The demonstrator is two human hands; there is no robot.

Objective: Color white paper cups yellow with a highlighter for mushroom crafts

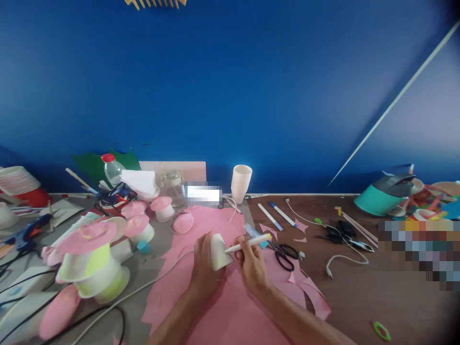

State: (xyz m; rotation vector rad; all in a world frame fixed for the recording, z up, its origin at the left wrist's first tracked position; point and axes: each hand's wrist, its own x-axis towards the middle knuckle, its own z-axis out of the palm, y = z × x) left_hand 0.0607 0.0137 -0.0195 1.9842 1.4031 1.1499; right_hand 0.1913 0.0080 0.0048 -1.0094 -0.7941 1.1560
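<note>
My left hand [203,261] is wrapped round a white paper cup [218,251], which lies tilted on its side above pink paper [223,311]. Faint yellow-green colour shows on the cup's wall. Between the closed fingers of my right hand [253,263] is a white marker with a yellow end [249,242], its tip at or very near the cup's right side. Just right of that hand lie black-handled scissors [285,256]. Behind both hands, a tall white paper cup [240,183] stands upright against the blue wall.
Left are cup pieces with pink tops [88,239], a blue glue gun [27,235] and trailing cables. On the right lie two markers [282,214], more scissors [334,235], a white cable [347,258] and a green ring [381,330]. A teal container [383,194] stands farther back.
</note>
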